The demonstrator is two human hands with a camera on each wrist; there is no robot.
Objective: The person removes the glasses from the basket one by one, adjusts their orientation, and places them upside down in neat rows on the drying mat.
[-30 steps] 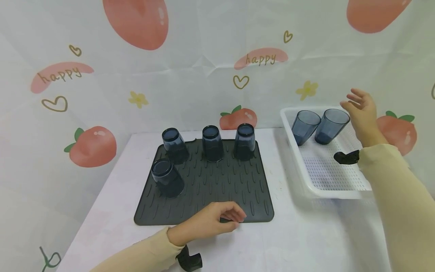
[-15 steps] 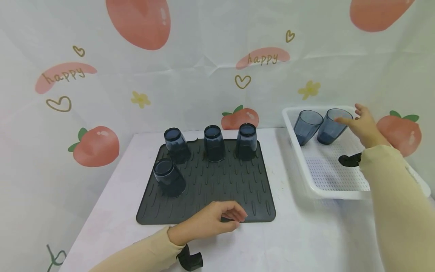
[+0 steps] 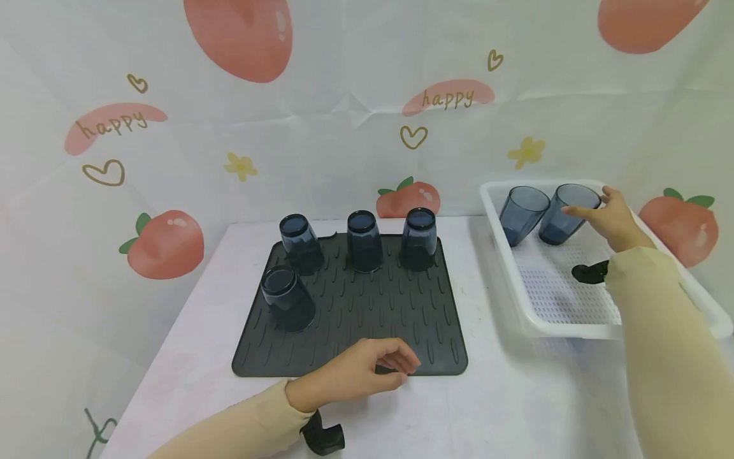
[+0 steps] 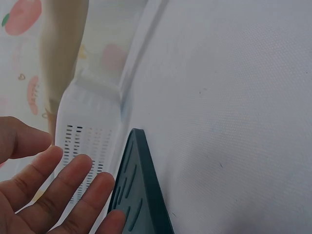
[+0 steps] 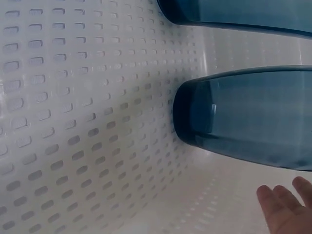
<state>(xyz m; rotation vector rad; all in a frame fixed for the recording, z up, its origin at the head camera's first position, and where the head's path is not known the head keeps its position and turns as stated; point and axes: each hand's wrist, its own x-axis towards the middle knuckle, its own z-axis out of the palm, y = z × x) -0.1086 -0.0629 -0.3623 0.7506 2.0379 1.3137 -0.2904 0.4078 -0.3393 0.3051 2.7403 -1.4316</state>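
Two clear blue drinking glasses stand upright, leaning, in the white perforated basket point(image 3: 504, 274). My right hand point(image 3: 616, 223) is at the right-hand glass point(image 3: 564, 220), thumb across its front and fingers by the far side of its rim. The right wrist view has the fingertips point(image 5: 278, 200) beside that glass point(image 5: 243, 117), with a gap showing; the other glass point(image 5: 243, 12) lies beyond. My left hand point(image 3: 361, 373), loosely curved and holding nothing, hovers at the front edge of the dark ribbed drying mat point(image 3: 367, 331). In the left wrist view its fingers point(image 4: 73, 180) are spread.
Upside-down blue glasses stand on the mat: three along the back, including one at the right point(image 3: 418, 239), and one nearer at the left point(image 3: 287, 299). The basket's raised wall point(image 3: 504, 255) faces the mat. A patterned backdrop point(image 3: 321, 127) rises behind the white table point(image 3: 493, 408).
My right hand has come down from above the basket to the right-hand glass, thumb moving across its front. The left hand stays where it was. The head view has shifted slightly.
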